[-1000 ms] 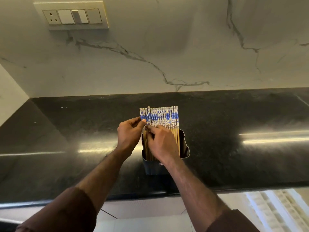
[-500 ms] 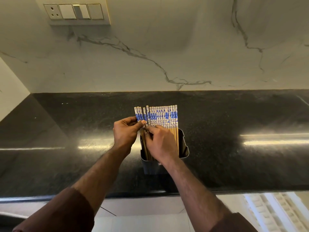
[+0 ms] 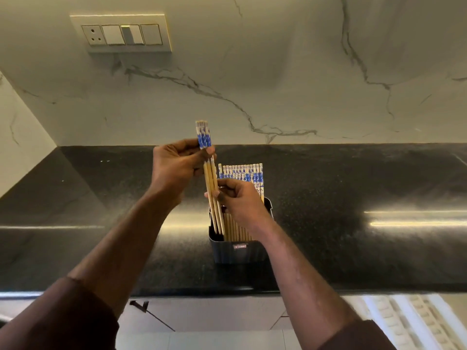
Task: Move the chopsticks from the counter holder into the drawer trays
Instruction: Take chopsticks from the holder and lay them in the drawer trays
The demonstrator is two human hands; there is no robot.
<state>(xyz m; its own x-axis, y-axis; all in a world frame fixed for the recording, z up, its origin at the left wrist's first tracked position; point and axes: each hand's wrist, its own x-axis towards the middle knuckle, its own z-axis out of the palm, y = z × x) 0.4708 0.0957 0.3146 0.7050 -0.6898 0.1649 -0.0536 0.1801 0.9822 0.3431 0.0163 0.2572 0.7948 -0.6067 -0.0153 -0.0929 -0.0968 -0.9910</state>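
A dark rectangular holder (image 3: 240,251) stands on the black counter (image 3: 353,188), filled with a row of wooden chopsticks (image 3: 242,173) with blue-and-white tops. My left hand (image 3: 177,168) grips a small bunch of chopsticks (image 3: 204,137) near their patterned tops, raised well above the row, their tips still inside the holder's left end. My right hand (image 3: 240,200) pinches the shafts of that same bunch lower down, just above the holder's rim, and hides part of the row.
A marble backsplash rises behind the counter, with a switch panel (image 3: 121,34) at upper left. The counter's front edge (image 3: 303,290) runs below the holder. White ribbed drawer trays (image 3: 404,322) show at lower right, below the counter.
My left hand has lifted a few chopsticks up out of the row, from level with the others to well above them. My right hand slid onto their shafts.
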